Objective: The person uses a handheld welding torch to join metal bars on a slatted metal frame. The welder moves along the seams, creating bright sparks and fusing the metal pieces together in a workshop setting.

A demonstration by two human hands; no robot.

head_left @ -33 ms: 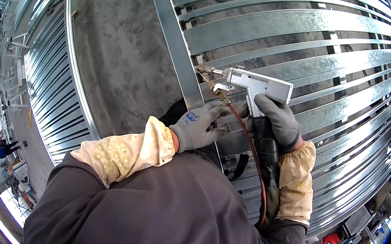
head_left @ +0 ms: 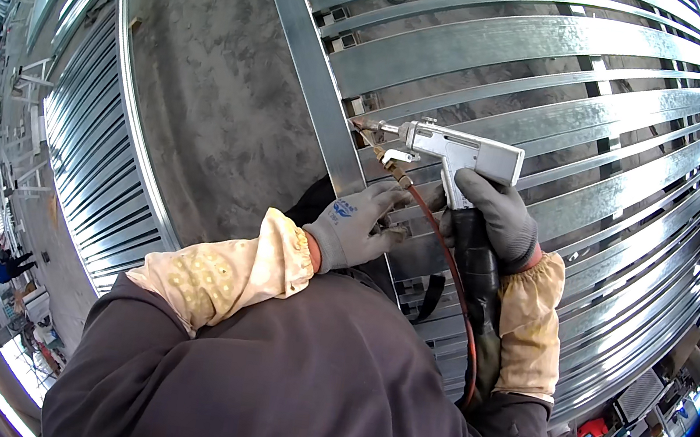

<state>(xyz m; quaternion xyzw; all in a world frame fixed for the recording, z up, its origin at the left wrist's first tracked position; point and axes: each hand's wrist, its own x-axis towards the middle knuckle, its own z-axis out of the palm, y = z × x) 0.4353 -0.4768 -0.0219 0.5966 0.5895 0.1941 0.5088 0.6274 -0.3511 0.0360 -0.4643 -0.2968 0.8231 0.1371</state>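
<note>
In my gloved right hand [head_left: 504, 221] is the grip of a silver, pistol-shaped welding gun [head_left: 465, 150]. Its copper-coloured nozzle points left, with the tip at the joint between a slat [head_left: 437, 97] and the side bar [head_left: 319, 82] of a galvanised metal frame. A brass fitting sits under the nozzle, and from it a thin red-brown hose [head_left: 450, 263] runs down beside the gun's thick black cable [head_left: 481, 298]. My gloved left hand [head_left: 353, 226] rests over the side bar below the nozzle, its fingers apart. Part of its fingertips is hard to make out.
Slats of the frame fill the right side, with gaps between them. Another slatted panel [head_left: 111, 152] lies on the left beyond the grey concrete floor [head_left: 219, 69]. A distant person in blue [head_left: 7, 268] is at far left. A red object [head_left: 593, 430] lies at lower right.
</note>
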